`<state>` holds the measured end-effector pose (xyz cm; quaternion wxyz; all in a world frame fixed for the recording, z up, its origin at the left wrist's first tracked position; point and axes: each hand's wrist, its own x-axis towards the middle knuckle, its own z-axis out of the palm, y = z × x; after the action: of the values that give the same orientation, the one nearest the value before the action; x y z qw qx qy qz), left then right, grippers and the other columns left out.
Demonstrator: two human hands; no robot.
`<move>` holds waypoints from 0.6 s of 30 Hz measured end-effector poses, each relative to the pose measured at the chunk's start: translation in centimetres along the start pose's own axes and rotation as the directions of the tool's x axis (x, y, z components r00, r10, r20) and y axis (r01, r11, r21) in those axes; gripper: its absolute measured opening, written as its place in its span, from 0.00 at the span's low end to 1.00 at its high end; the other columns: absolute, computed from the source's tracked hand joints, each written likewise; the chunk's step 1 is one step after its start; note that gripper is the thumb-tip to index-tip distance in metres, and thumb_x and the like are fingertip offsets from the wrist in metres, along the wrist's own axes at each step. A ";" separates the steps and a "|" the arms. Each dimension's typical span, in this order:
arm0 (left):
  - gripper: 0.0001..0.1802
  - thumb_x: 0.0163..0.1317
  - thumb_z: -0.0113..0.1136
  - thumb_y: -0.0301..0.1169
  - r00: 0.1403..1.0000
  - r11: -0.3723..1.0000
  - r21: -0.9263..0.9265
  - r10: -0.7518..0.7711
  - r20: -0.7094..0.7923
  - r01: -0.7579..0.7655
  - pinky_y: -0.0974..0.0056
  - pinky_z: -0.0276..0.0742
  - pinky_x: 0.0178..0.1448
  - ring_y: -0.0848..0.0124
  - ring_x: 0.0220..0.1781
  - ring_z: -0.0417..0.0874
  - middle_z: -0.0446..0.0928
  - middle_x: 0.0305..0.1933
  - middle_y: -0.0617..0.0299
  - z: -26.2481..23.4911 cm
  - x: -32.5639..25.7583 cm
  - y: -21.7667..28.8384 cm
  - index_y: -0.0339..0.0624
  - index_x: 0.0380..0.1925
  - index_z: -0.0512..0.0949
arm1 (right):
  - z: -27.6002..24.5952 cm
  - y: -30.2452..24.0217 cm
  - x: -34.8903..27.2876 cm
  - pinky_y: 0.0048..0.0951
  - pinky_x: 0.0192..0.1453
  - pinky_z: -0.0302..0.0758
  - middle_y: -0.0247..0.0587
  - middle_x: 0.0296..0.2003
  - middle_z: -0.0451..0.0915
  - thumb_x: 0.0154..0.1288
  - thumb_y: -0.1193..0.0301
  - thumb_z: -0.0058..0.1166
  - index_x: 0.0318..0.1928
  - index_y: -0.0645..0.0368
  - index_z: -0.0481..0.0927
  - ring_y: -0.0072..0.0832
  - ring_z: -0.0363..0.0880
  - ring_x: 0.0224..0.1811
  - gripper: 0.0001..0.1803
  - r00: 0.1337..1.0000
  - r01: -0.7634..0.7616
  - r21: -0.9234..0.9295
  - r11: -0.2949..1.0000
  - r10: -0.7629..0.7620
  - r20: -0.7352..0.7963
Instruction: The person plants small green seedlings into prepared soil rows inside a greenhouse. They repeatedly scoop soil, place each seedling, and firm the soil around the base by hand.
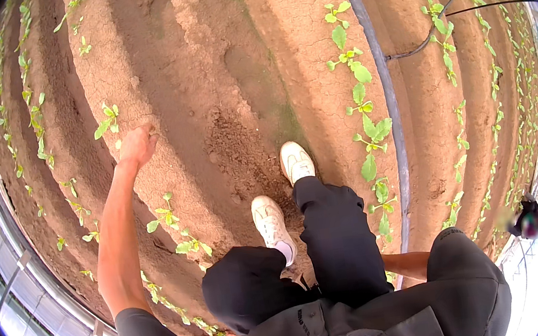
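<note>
My left hand (137,146) reaches out over the raised soil bed on the left. Its fingers are curled closed close to the soil, and whatever they may hold is hidden. Just beyond it stands a small green seedling (107,121), and a pale leaf bit (118,145) shows at the wrist side. Nearer to me on the same bed grow more seedlings (166,215). My right forearm (406,265) passes behind my bent leg, which hides the right hand.
My white shoes (267,220) stand in the furrow between two beds. A denser row of leafy plants (366,126) runs along the right bed beside a dark hose (389,99). Thin black tubes (425,43) branch off it. Farther rows lie both sides, with greenhouse walls (9,267) beyond.
</note>
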<state>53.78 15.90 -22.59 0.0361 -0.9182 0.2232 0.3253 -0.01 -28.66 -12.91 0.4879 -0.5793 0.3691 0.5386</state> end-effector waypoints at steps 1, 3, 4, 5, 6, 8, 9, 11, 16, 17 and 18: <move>0.16 0.63 0.57 0.35 1.000 1.000 0.006 0.025 -0.008 -0.025 0.47 0.77 0.55 0.46 0.50 0.82 0.81 0.44 0.42 1.5 1.1 0.0 0.37 0.46 0.78 | -0.1 -0.3 2.0 0.31 0.54 0.76 0.46 0.43 0.84 0.68 0.66 0.53 0.54 0.66 0.78 0.30 0.81 0.47 0.19 1.000 0.022 0.000 1.000 -0.022 -0.001; 0.15 0.63 0.57 0.35 0.998 0.997 -0.028 0.069 0.007 -0.069 0.47 0.77 0.54 0.47 0.50 0.82 0.81 0.46 0.43 3.5 3.5 2.1 0.37 0.45 0.78 | 0.8 0.2 5.6 0.31 0.54 0.76 0.46 0.43 0.84 0.68 0.66 0.53 0.54 0.66 0.78 0.30 0.81 0.47 0.19 0.999 0.028 0.029 0.999 -0.027 -0.035; 0.15 0.63 0.56 0.35 0.994 0.995 -0.006 0.101 -0.027 -0.102 0.48 0.78 0.54 0.47 0.51 0.81 0.81 0.47 0.44 5.0 4.4 2.7 0.37 0.45 0.77 | 1.1 0.3 7.3 0.31 0.54 0.77 0.46 0.43 0.84 0.68 0.66 0.53 0.53 0.66 0.78 0.31 0.81 0.47 0.19 0.998 0.046 0.042 0.998 -0.044 -0.053; 0.15 0.63 0.56 0.35 0.988 0.991 0.029 0.135 -0.070 -0.133 0.48 0.78 0.54 0.48 0.52 0.81 0.80 0.48 0.45 6.2 5.6 2.8 0.37 0.45 0.77 | 1.3 0.4 9.2 0.31 0.54 0.77 0.46 0.42 0.84 0.68 0.66 0.53 0.53 0.67 0.78 0.31 0.81 0.47 0.19 0.996 0.071 0.049 0.996 -0.068 -0.066; 0.15 0.63 0.57 0.35 0.985 0.988 0.058 0.147 -0.090 -0.142 0.48 0.77 0.55 0.48 0.52 0.81 0.80 0.48 0.45 7.4 6.6 3.0 0.38 0.46 0.76 | 1.6 0.5 10.9 0.31 0.54 0.77 0.46 0.42 0.84 0.68 0.66 0.53 0.53 0.67 0.78 0.31 0.81 0.47 0.19 0.992 0.100 0.058 0.993 -0.095 -0.081; 0.17 0.63 0.57 0.35 0.979 0.989 0.053 0.146 -0.145 -0.140 0.49 0.77 0.57 0.49 0.54 0.80 0.79 0.48 0.45 9.9 8.3 4.6 0.39 0.49 0.73 | 2.5 1.0 13.7 0.32 0.53 0.77 0.47 0.42 0.84 0.68 0.66 0.53 0.53 0.67 0.78 0.31 0.82 0.47 0.19 0.983 0.153 0.063 0.986 -0.146 -0.109; 0.19 0.63 0.58 0.36 0.976 0.988 0.022 0.152 -0.157 -0.150 0.49 0.76 0.58 0.49 0.54 0.80 0.79 0.48 0.45 11.4 8.4 6.0 0.39 0.51 0.72 | 2.8 1.4 13.9 0.32 0.53 0.77 0.47 0.42 0.84 0.68 0.66 0.52 0.53 0.67 0.78 0.31 0.82 0.47 0.19 0.980 0.159 0.071 0.985 -0.149 -0.134; 0.25 0.62 0.60 0.39 0.965 0.989 -0.108 0.075 -0.252 -0.106 0.50 0.75 0.60 0.47 0.56 0.78 0.76 0.54 0.41 14.1 6.4 7.8 0.37 0.55 0.72 | 3.1 1.4 14.6 0.32 0.53 0.77 0.47 0.42 0.84 0.68 0.66 0.52 0.53 0.67 0.78 0.32 0.82 0.47 0.19 0.971 0.194 0.061 0.979 -0.183 -0.151; 0.24 0.64 0.59 0.39 0.968 0.975 -0.195 0.062 -0.241 -0.111 0.50 0.73 0.61 0.47 0.57 0.77 0.75 0.54 0.42 14.4 1.7 9.9 0.37 0.56 0.72 | 3.6 -0.7 15.3 0.32 0.53 0.77 0.48 0.42 0.84 0.69 0.65 0.52 0.53 0.67 0.78 0.32 0.82 0.46 0.19 0.960 0.247 -0.038 0.968 -0.250 -0.123; 0.24 0.64 0.59 0.39 0.960 0.965 -0.241 0.035 -0.279 -0.106 0.50 0.73 0.61 0.47 0.57 0.77 0.76 0.54 0.43 14.3 0.9 10.6 0.37 0.56 0.73 | 3.2 -2.0 15.2 0.32 0.53 0.77 0.48 0.42 0.84 0.69 0.65 0.52 0.53 0.67 0.78 0.32 0.82 0.46 0.19 0.957 0.258 -0.073 0.963 -0.265 -0.118; 0.23 0.64 0.58 0.38 0.954 0.939 -0.322 0.018 -0.300 -0.119 0.50 0.73 0.61 0.47 0.57 0.77 0.76 0.54 0.43 14.2 -0.1 11.1 0.37 0.56 0.73 | 2.4 -4.1 15.4 0.32 0.53 0.77 0.48 0.42 0.84 0.69 0.65 0.52 0.53 0.67 0.78 0.33 0.82 0.46 0.20 0.948 0.283 -0.132 0.950 -0.298 -0.109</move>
<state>40.71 8.96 -32.81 -0.1660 -0.9404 0.1993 0.2200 5.53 -23.79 -27.21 0.5035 -0.6875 0.2785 0.4430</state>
